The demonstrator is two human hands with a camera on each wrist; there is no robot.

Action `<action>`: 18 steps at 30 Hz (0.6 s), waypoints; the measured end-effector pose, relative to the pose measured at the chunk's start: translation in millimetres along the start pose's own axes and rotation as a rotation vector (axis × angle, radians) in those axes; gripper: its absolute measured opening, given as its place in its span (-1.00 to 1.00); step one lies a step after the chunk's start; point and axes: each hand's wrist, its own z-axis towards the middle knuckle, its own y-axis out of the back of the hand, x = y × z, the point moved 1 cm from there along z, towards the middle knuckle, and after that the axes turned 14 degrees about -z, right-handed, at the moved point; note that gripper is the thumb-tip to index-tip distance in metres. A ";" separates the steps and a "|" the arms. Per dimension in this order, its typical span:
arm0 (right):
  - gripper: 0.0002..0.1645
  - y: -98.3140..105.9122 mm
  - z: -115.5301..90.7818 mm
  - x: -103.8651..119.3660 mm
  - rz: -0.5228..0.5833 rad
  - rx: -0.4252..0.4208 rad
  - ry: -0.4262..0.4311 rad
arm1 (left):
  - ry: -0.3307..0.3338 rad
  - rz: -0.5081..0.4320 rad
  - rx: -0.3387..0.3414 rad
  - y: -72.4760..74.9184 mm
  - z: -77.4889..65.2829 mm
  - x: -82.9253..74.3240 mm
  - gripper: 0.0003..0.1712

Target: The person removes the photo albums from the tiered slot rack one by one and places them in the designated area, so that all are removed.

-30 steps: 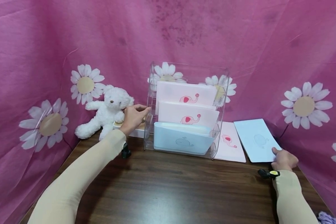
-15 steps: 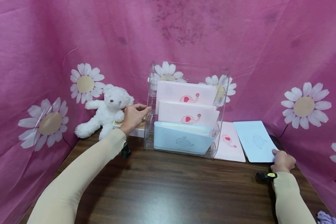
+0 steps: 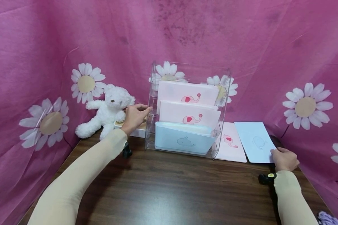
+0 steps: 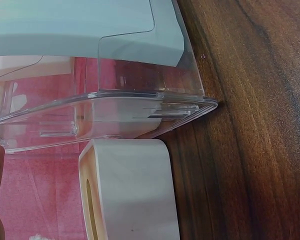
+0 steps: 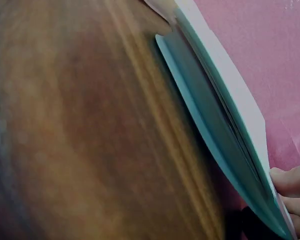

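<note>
My left hand (image 3: pixel 134 118) pinches the left side of a clear plastic file rack (image 3: pixel 149 140) on the table. Upright in the rack stand pink booklets (image 3: pixel 171 114) printed with elephants, behind light blue booklets (image 3: pixel 169 140) with a whale drawing. At the right, my right hand (image 3: pixel 285 160) grips the near right corner of a light blue whale booklet (image 3: pixel 253 134), thumb on top. From the right wrist view, the blue booklet (image 5: pixel 230 95) has its covers or layers spread slightly apart, with the fingers (image 5: pixel 295 205) at the corner. Most of the left hand is outside the left wrist view.
A white plush bear (image 3: pixel 112 106) sits left of the rack, beside a white box with a wooden top (image 3: pixel 119 125). Pink elephant booklets (image 3: pixel 231 150) lie flat between rack and blue booklet. Something dark and rounded (image 3: pixel 278 142) lies behind the right hand. Purple yarn (image 3: pixel 328 218) shows bottom right.
The right hand and the blue booklet's near edge have shifted slightly left, and more of the dark object behind shows. The left hand and the rack look unchanged.
</note>
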 end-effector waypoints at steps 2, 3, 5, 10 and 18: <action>-0.24 -0.6 1.8 1.6 -0.058 -0.018 0.033 | 0.014 -0.014 0.005 -0.1 -0.3 -0.9 -0.59; -0.26 -0.6 2.8 2.9 -0.098 -0.031 0.054 | 0.022 -0.023 0.008 -0.3 -0.4 -1.3 -0.59; -0.28 -0.2 3.6 4.7 -0.178 -0.052 0.088 | 0.035 -0.037 0.013 -0.6 -0.5 -1.2 -0.58; -0.27 4.3 2.8 10.0 -0.283 -0.069 0.147 | 0.039 -0.046 0.015 -1.3 -1.1 -0.9 -0.59; -0.30 11.7 6.3 11.0 -0.216 -0.088 0.189 | 0.027 -0.035 0.012 -1.1 -1.6 -2.3 -0.61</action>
